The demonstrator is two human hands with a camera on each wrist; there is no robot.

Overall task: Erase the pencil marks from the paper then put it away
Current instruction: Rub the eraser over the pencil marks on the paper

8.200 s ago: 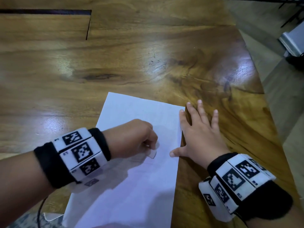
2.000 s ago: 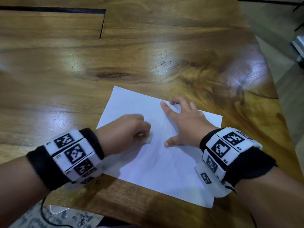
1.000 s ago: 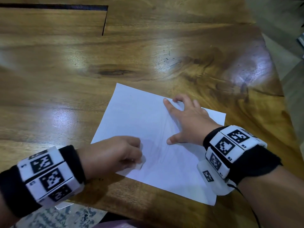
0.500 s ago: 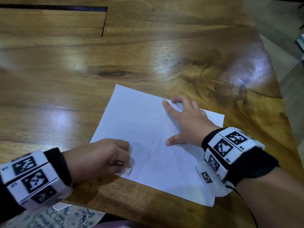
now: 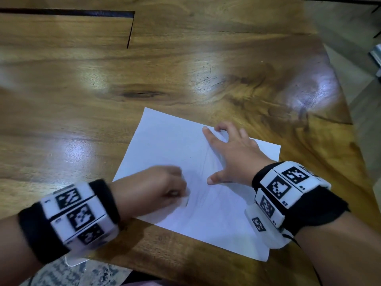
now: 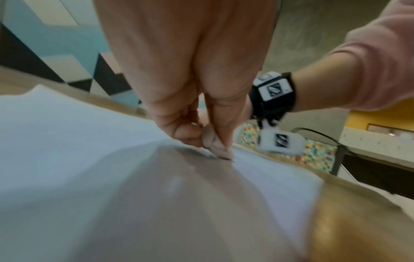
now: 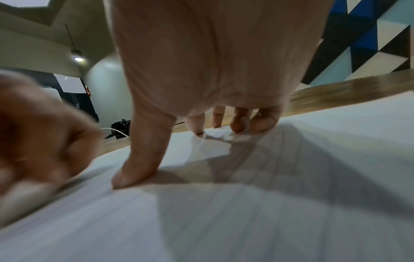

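A white sheet of paper lies skewed on the wooden table, with faint pencil lines near its middle. My left hand is curled round a small white eraser, pressed to the paper near its lower left part. The left wrist view shows the eraser pinched between thumb and fingers, tip on the paper. My right hand presses the sheet with spread fingers, thumb out to the left. In the right wrist view the thumb and fingertips rest on the paper, which wrinkles slightly there.
The table's near edge runs just below the paper, with patterned floor beyond it. A dark slot cuts the tabletop at the far left. The table's right edge curves down beside my right arm.
My left hand with the eraser has slid back up and right onto the paper after a stroke toward the near left edge. The right hand keeps pressing in place.
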